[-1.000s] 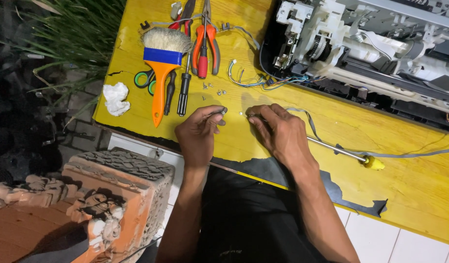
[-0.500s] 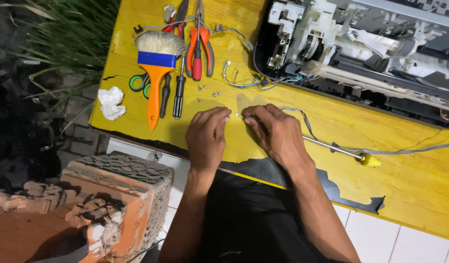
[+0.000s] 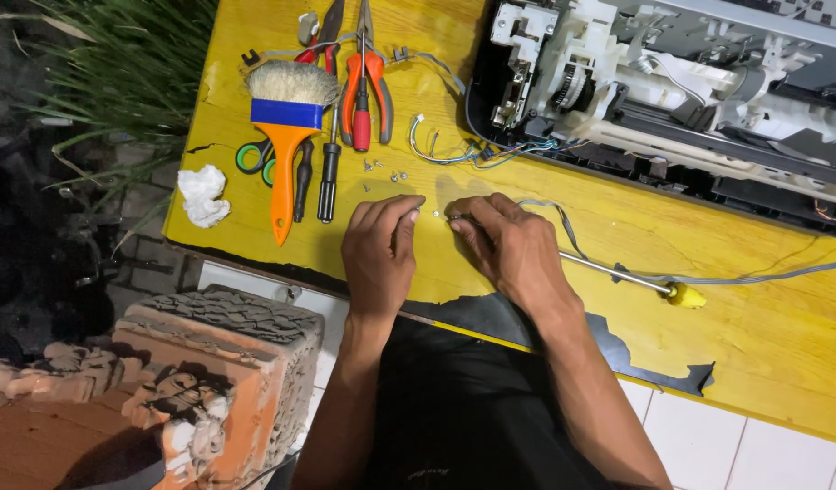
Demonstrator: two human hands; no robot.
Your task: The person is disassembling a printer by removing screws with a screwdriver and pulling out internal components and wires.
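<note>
A yellow table (image 3: 563,236) with chipped paint along its near edge fills the head view, with grass past its left edge and a weathered orange block off its near left corner.

Both hands rest near the middle of the near edge, fingertips almost meeting. The left hand (image 3: 379,254) lies palm down with fingers curled, the thumb and forefinger tips drawn together; whether they pinch anything cannot be made out. The right hand (image 3: 509,249) is likewise curled, its fingertips closed on a tiny pale part (image 3: 454,218). A small white bit (image 3: 435,214) lies on the table between the two hands. A metal rod with a yellow tip (image 3: 649,283) runs from under the right hand toward the right, a thin grey wire (image 3: 763,275) lying along it.

Just beyond the hands, loose screws (image 3: 386,175) are scattered. Toward the far left corner lie a paintbrush with an orange handle (image 3: 286,136), green-handled scissors (image 3: 255,159), a black screwdriver (image 3: 328,172) and orange-handled pliers (image 3: 363,86). A crumpled white tissue (image 3: 203,195) sits at the left edge. An opened printer (image 3: 690,91) occupies the far right corner, coloured wires (image 3: 463,152) trailing from it.
</note>
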